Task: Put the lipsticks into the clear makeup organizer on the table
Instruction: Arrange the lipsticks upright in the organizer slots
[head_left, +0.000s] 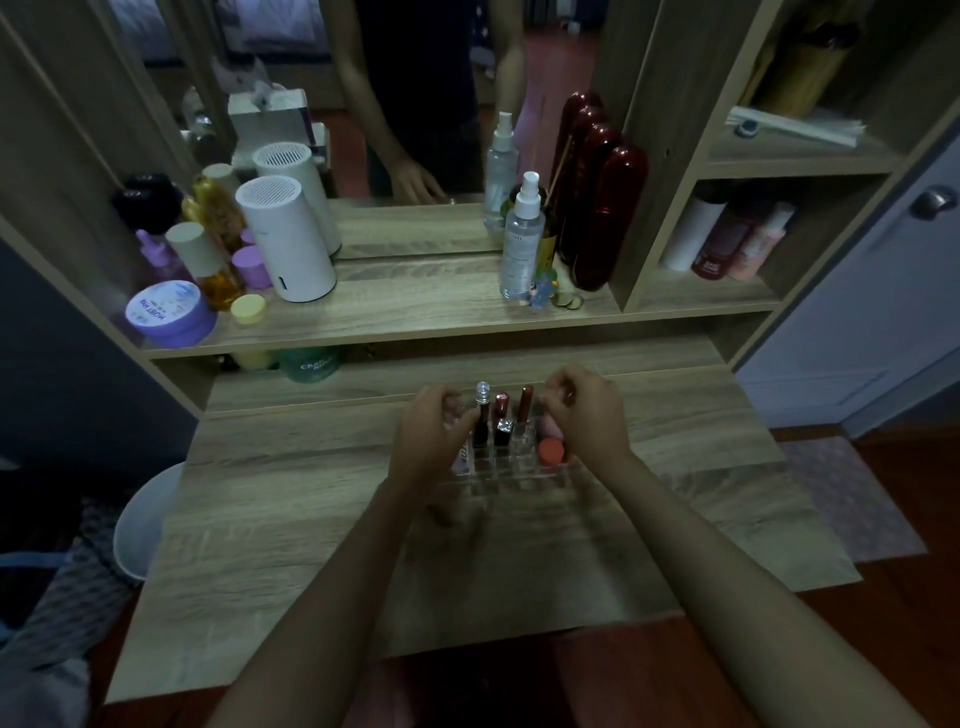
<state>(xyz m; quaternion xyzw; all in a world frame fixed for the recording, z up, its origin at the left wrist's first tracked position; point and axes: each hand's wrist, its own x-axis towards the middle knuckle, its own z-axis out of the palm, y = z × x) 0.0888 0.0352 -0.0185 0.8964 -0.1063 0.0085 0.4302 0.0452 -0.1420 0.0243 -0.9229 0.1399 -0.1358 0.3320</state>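
Note:
The clear makeup organizer (511, 480) stands on the wooden table, between my two hands. Several lipsticks stand upright in it: a black one with a clear cap (482, 415), a dark red one with a silver base (502, 422), a slim brown-red one (524, 410) and a short coral-capped one (550, 451). A pink-and-white tube (464, 456) leans at its left end. My left hand (434, 436) curls around the organizer's left side. My right hand (587, 410) curls around its right side, fingers closed near the back corner. Whether the right hand also pinches a lipstick is unclear.
A raised shelf (415, 312) behind the table carries a white cylinder device (285, 244), purple jars, amber bottles, a spray bottle (522, 244) and dark red bottles (602, 208) before a mirror. A white bin (140, 519) sits left of the table. Side cubbies at the right hold more bottles.

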